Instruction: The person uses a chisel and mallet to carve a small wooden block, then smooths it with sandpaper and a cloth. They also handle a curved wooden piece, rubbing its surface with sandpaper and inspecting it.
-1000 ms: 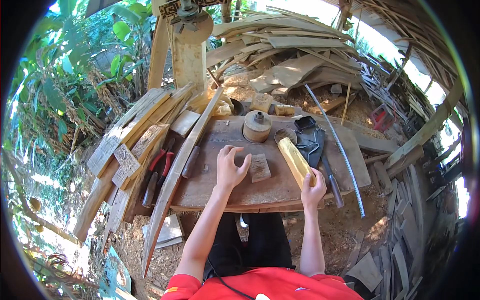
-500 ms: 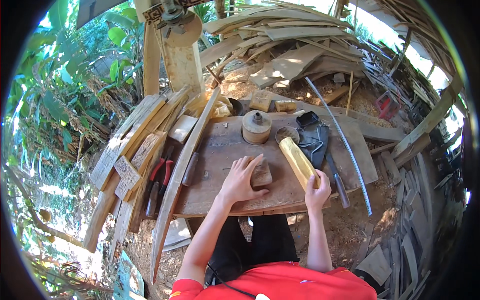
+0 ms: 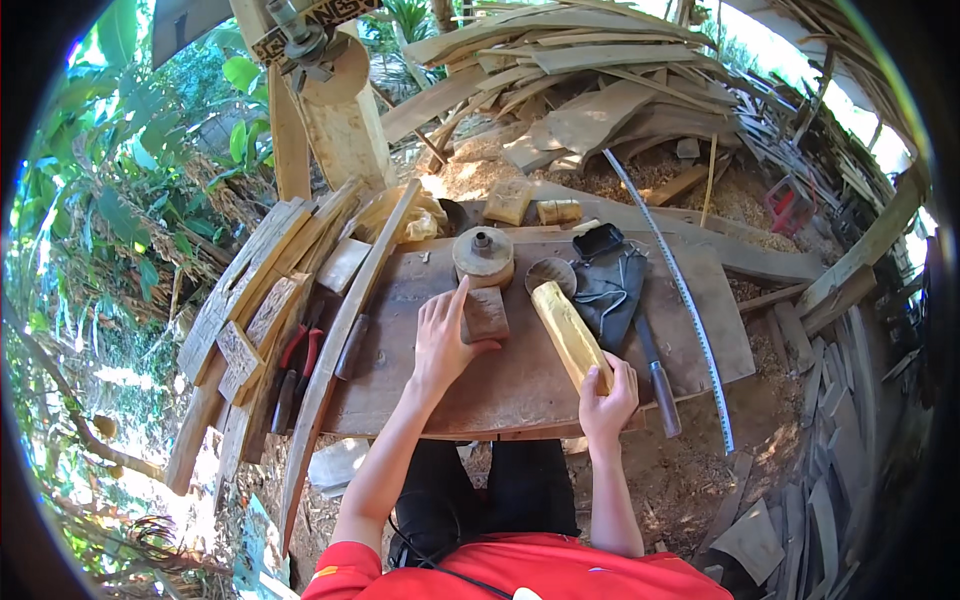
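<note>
I judge the yellow bar stiff, best held where my right hand grips its near end, left hand unclenched.

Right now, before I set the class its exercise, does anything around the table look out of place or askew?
Yes, two things look precarious: the brown-handled tool and the long narrow strip both jut past the near edge of the table, so they might get knocked.
</note>
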`<state>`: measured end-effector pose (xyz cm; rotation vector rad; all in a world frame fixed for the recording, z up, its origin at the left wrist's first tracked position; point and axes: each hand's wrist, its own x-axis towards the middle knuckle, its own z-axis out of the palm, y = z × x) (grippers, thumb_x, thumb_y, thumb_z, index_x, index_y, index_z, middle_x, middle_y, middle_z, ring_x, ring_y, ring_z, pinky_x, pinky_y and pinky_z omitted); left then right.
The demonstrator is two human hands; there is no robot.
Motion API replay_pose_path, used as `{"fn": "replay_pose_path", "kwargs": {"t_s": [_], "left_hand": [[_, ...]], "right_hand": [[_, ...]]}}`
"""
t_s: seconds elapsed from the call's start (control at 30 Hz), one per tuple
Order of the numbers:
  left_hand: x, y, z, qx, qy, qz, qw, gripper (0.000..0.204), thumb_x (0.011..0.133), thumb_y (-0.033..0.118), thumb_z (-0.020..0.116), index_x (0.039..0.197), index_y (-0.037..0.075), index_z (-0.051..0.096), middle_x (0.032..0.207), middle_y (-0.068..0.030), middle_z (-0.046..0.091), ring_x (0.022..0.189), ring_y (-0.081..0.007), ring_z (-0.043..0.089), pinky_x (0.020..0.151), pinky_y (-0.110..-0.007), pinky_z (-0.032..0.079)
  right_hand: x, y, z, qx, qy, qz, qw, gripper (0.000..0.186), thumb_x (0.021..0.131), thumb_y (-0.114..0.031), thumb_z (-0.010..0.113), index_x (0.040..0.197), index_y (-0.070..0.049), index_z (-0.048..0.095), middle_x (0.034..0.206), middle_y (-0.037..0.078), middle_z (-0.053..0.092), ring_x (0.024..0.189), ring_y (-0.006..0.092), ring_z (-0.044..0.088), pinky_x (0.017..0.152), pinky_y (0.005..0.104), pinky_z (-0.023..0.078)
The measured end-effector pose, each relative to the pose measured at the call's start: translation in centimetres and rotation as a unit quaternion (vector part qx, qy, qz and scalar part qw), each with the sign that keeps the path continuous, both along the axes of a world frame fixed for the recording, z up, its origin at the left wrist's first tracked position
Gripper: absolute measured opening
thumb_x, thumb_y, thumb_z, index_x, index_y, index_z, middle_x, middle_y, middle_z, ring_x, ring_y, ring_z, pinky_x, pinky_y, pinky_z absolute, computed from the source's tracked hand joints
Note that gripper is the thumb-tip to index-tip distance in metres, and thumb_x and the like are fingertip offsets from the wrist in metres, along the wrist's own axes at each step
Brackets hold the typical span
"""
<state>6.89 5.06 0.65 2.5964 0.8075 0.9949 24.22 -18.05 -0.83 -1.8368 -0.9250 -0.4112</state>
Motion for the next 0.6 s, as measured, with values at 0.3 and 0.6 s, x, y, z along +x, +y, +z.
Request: {"fn": "replay_pose_path", "kwargs": {"t_s": [0.3, 0.6], "left_hand": [[-3.2, -1.4, 2.4, -0.011, -0.089, 0.078, 0.993, 0.091, 0.078, 0.045, 0.093, 0.148, 0.002, 0.056, 0.128, -0.0173, 0.068, 0.123, -0.0376, 0.062, 0.110, -0.050, 0.046], [-11.9, -2.0, 2.2, -0.033, -0.030, 0.180, 0.983, 0.048, 0.088, 0.028, 0.086, 0.125, 0.001, 0.070, 0.122, -0.0173, 0.068, 0.119, -0.0374, 0.062, 0.103, -0.048, 0.049]], "right_hand": [[0.3, -0.3, 0.3, -0.017, 0.018, 0.009, 1.000, 0.031, 0.089, -0.015, 0.075, 0.115, 0.000, 0.070, 0.100, 0.016, 0.070, 0.095, 0.0388, 0.066, 0.086, 0.0489, 0.052], [0.2, -0.2, 0.4, -0.031, 0.028, 0.010, 0.999, 0.036, 0.088, -0.017, 0.078, 0.118, 0.001, 0.071, 0.104, 0.017, 0.071, 0.098, 0.0385, 0.067, 0.088, 0.0481, 0.053]]}}
